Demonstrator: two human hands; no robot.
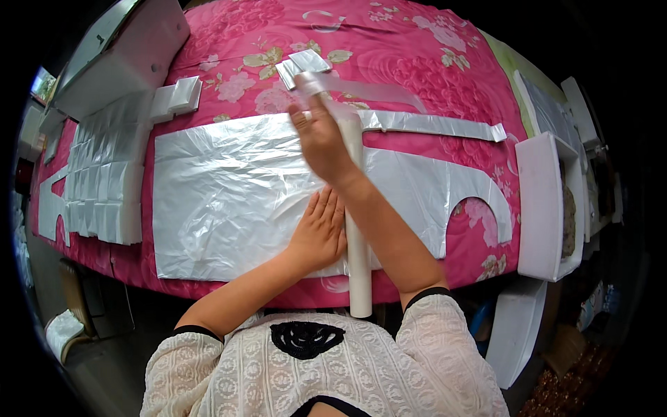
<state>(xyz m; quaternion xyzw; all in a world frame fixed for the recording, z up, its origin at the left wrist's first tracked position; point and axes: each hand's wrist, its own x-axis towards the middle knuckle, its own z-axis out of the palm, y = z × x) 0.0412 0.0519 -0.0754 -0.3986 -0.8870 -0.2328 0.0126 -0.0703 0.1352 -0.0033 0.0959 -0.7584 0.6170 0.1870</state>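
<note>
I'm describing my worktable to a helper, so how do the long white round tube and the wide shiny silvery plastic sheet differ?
The long white round tube is narrow and straight, while the wide shiny silvery plastic sheet is flat and wrinkled. The tube points away from the body; the sheet stretches left to right. The tube's near end passes the edge of the pink floral cloth, whereas the sheet's near edge lies on it. Both are pale.

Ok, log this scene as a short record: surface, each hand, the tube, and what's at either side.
Surface: pink floral cloth
Left hand: flat on silvery plastic sheet, beside white tube
Right hand: raised, translucent strip by its fingertips; grip unclear
Tube: across the sheet, near end past the cloth's edge
Left side: stacked plastic packets
Right side: white box
</note>
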